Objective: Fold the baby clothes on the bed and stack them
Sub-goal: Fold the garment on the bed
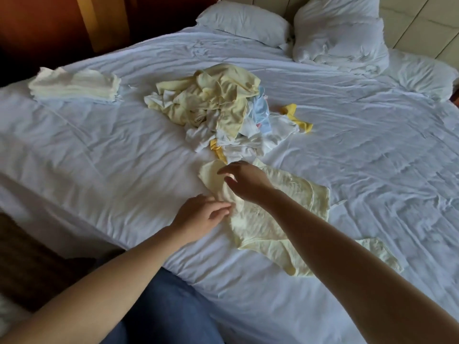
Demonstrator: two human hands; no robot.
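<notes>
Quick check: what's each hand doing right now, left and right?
Left hand: open, fingers resting at the edge of the pale yellow garment.
Right hand: open, over the same garment, gripping nothing.

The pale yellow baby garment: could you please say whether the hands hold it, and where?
Nothing plainly gripped: left hand touches the garment at its left edge; right hand hovers open over its far end.
</notes>
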